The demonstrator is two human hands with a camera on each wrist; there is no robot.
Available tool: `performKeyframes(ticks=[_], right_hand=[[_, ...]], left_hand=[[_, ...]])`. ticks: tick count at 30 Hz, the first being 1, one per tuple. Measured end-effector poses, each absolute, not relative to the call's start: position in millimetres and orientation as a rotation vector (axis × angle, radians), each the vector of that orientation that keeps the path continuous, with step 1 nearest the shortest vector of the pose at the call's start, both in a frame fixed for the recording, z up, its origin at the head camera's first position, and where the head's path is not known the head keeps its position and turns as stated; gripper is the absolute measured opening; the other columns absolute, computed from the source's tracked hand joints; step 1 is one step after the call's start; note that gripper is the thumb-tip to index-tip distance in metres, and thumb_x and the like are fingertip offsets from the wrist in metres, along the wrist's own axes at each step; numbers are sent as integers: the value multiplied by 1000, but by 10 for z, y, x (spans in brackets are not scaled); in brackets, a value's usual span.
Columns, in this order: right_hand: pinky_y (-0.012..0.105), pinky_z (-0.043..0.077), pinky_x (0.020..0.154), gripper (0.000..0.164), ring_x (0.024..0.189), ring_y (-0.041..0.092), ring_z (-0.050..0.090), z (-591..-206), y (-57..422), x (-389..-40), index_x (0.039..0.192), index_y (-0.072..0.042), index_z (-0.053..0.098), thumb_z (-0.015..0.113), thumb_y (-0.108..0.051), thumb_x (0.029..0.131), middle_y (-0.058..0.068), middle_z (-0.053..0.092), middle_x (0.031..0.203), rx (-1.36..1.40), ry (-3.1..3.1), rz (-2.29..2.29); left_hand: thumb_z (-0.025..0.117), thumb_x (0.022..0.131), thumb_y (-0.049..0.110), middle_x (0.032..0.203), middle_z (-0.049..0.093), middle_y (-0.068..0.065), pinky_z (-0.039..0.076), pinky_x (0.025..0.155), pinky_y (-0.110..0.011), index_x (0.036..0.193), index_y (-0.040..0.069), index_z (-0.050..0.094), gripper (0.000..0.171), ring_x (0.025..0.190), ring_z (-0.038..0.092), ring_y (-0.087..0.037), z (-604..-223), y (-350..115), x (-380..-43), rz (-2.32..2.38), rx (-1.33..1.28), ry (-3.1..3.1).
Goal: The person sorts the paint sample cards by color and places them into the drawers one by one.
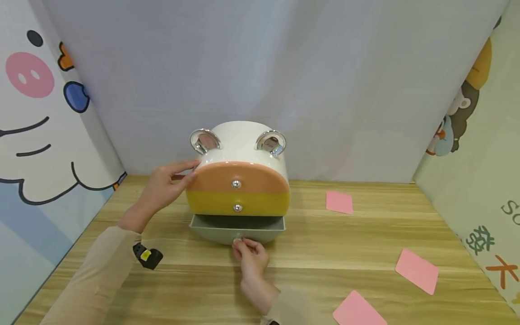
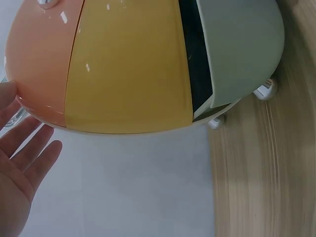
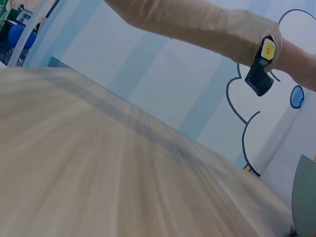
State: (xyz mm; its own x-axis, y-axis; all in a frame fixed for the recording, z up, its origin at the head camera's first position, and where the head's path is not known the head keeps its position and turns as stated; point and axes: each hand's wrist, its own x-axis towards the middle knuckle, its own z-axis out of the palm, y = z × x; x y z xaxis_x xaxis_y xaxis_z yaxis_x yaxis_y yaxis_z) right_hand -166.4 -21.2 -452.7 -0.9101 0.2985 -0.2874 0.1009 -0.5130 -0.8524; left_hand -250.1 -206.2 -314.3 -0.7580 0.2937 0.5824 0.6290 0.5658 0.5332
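Note:
A small rounded white cabinet (image 1: 239, 140) with two shiny silver ears stands on the table. Its orange top drawer (image 1: 215, 178) and yellow middle drawer (image 1: 211, 203) are closed, each with a silver knob. The grey-green bottom drawer (image 1: 211, 235) is pulled partway out, its dark inside showing. My right hand (image 1: 253, 264) pinches the knob at that drawer's front. My left hand (image 1: 162, 187) rests against the cabinet's upper left side; in the left wrist view its fingers (image 2: 42, 165) are fairly straight and spread. Only an edge of the green drawer (image 3: 304, 197) shows in the right wrist view.
Pink cards lie on the wood-grain table: one card (image 1: 339, 202) right of the cabinet, another card (image 1: 417, 271) farther right, a third card (image 1: 359, 311) near the front. A grey-white curtain (image 1: 325, 90) hangs behind. Printed panels (image 1: 36, 149) flank the table.

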Motion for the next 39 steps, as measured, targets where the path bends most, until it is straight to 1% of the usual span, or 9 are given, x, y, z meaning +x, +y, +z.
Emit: performKeyframes(ticks=[3, 7, 8, 10, 14, 21, 27, 34, 39], right_hand=[[26, 55, 73, 19, 72, 12, 65, -4564, -174, -1599, 86, -1, 57, 70, -2, 73, 5, 64, 79, -598, -1479, 2614], [27, 55, 74, 22, 72, 14, 64, -4515, -136, -1499, 89, 3, 55, 70, 0, 73, 7, 63, 80, -572, -1464, 2654], [26, 55, 74, 22, 72, 13, 64, -4514, -130, -1483, 88, 2, 55, 70, 0, 73, 5, 63, 80, -587, -1465, 2668], [27, 55, 74, 22, 71, 14, 64, -4495, -124, -1441, 87, 3, 54, 71, 1, 72, 6, 63, 79, -597, -1455, 2692], [27, 55, 74, 23, 70, 13, 64, -4536, -119, -1402, 83, -3, 55, 74, -1, 70, 3, 63, 78, -643, -1447, 2747], [25, 55, 71, 16, 70, 12, 63, -4464, -102, -1274, 87, 0, 55, 66, 3, 76, 4, 64, 78, -579, -1472, 2722], [21, 54, 69, 18, 72, 12, 64, -4501, -37, -1193, 86, -2, 56, 71, -3, 75, 3, 64, 79, -470, -1484, 2751], [23, 54, 72, 15, 71, 10, 63, -4465, -48, -1189, 88, -3, 54, 65, 3, 78, -1, 63, 76, -610, -1517, 2776], [23, 54, 73, 17, 72, 11, 64, -4481, -68, -1177, 88, -2, 53, 66, 2, 78, -1, 63, 78, -606, -1549, 2770]], left_hand=[[61, 87, 7, 113, 62, -16, 55, 72, -42, 114, 0, 63, 28, 101, 59, -32, -3149, -2057, -2503, -1045, -740, -2377], [60, 87, 8, 113, 62, -17, 55, 73, -41, 114, 0, 63, 28, 102, 59, -33, -3154, -2059, -2507, -1048, -739, -2381], [60, 87, 8, 113, 62, -17, 55, 73, -40, 114, 0, 63, 28, 101, 59, -33, -3155, -2059, -2508, -1048, -739, -2382], [60, 87, 8, 113, 62, -16, 55, 72, -40, 115, 1, 63, 28, 101, 59, -32, -3154, -2062, -2506, -1046, -738, -2384], [60, 87, 8, 113, 62, -16, 55, 73, -40, 115, 1, 63, 29, 101, 59, -32, -3152, -2066, -2504, -1043, -733, -2388], [60, 87, 8, 113, 62, -16, 54, 73, -40, 115, 1, 63, 29, 101, 59, -33, -3147, -2067, -2502, -1046, -729, -2388], [60, 87, 9, 114, 62, -16, 55, 73, -40, 115, 1, 63, 29, 101, 59, -32, -3152, -2061, -2507, -1037, -726, -2396], [60, 88, 9, 114, 61, -16, 55, 74, -40, 115, 1, 63, 29, 102, 59, -33, -3151, -2055, -2508, -1055, -726, -2396], [60, 87, 8, 113, 62, -16, 55, 73, -40, 115, 1, 63, 29, 101, 59, -32, -3160, -2067, -2510, -1055, -731, -2382]])
